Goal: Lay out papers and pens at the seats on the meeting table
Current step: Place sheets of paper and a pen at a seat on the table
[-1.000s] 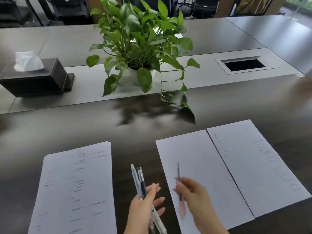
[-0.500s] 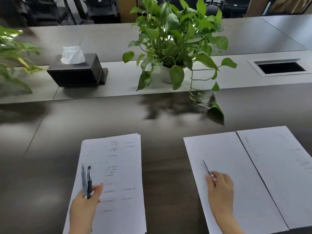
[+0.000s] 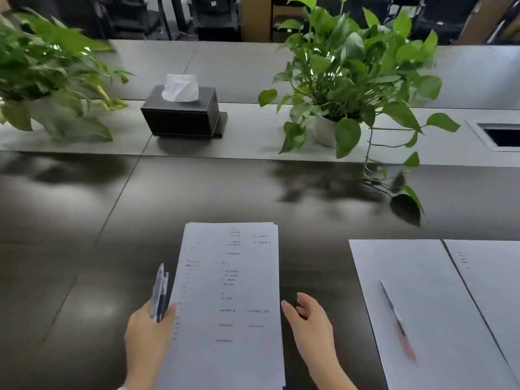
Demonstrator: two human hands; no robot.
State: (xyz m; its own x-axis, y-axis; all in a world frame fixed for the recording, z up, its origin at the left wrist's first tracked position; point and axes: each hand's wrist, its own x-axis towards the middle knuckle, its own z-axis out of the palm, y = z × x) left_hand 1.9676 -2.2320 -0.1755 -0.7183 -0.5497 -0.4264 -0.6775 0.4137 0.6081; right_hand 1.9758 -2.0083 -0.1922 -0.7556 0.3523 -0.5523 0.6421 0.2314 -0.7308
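Dark glossy worktop (image 3: 197,198) across the lower two thirds of the frame, with a paler grey strip running through the upper middle.

Lower centre: stack of printed papers (image 3: 228,305) lying flat, edges slightly fanned at the top. Left hand (image 3: 149,330) at the stack's lower left edge, fingers clenched round two pens (image 3: 159,294) that stick up and away from the wrist, side by side, just beside the paper's left margin. Right hand (image 3: 309,322) at the stack's lower right edge, empty, fingers loosely curled and spread, thumb tip near or just touching the paper's side; contact hard to tell.

Lower right: two white sheets (image 3: 416,277) laid edge to edge, the right one cut off by the frame. Single pen (image 3: 396,319) lying diagonally on the left sheet, tip toward the upper left, blurred at its lower end, released and well apart from both hands.

On the grey strip: black tissue box (image 3: 183,114) at upper centre-left with a white tissue standing out of the top. Potted trailing plant (image 3: 354,80) in a white pot at upper right, one vine hanging down onto the dark surface. Second leafy plant (image 3: 42,74) at the upper left edge, partly cropped. Rectangular cable opening (image 3: 501,136) at the far right edge. Dark chairs (image 3: 140,15) along the top of the frame.
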